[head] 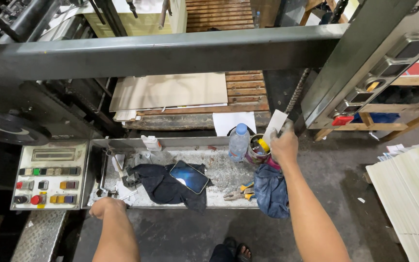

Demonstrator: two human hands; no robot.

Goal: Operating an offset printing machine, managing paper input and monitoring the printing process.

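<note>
My right hand (283, 144) is raised over the right end of a metal shelf (219, 174) and pinches a small white card (276, 123) between its fingers, just above a round tin (256, 151) holding tools with yellow handles. My left hand (106, 206) rests closed on the shelf's front left edge, with nothing visible in it. A clear plastic bottle (239, 141) with a blue cap stands upright next to the tin. A phone (189, 177) lies face up on a dark cloth (163, 184) in the shelf's middle.
A control panel (50, 174) with coloured buttons sits left of the shelf. Pliers (238, 192) and a blue rag (271, 190) lie at the shelf's right end. A grey machine beam (170, 51) crosses overhead. Stacked pale sheets (410, 194) stand at right. Cardboard (170, 90) rests on a wooden pallet behind.
</note>
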